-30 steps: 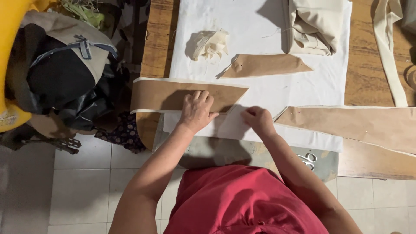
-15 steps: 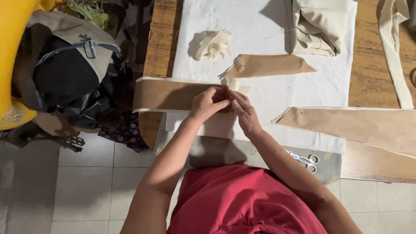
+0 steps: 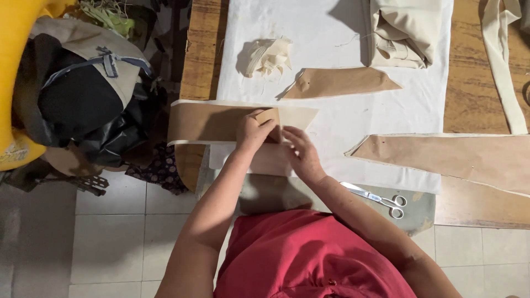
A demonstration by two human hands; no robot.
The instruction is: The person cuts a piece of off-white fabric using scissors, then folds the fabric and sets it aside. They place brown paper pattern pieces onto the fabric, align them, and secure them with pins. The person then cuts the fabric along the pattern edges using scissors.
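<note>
On the wooden tabletop [image 3: 201, 49] lies a white cloth sheet [image 3: 331, 38]. Both hands [image 3: 279, 140] rest on a long brown paper pattern strip [image 3: 204, 122] at its near left edge. Behind lie a cream scrap bundle [image 3: 269, 55] and a short brown paper piece [image 3: 337, 83]. To the right lies a wide brown paper piece [image 3: 458, 157], with steel scissors [image 3: 375, 197] nearer.

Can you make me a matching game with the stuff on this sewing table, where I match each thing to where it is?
Things:
1. scissors
2. pile of cream scraps
3. folded cream cloth
4. brown paper pattern

Places:
A. top of the white sheet, right of the middle
B. under the left hand and right hand
C. near edge of the table, by the person's right arm
D. top of the white sheet, left of the small brown paper piece

Pairs: 1-C, 2-D, 3-A, 4-B
</note>
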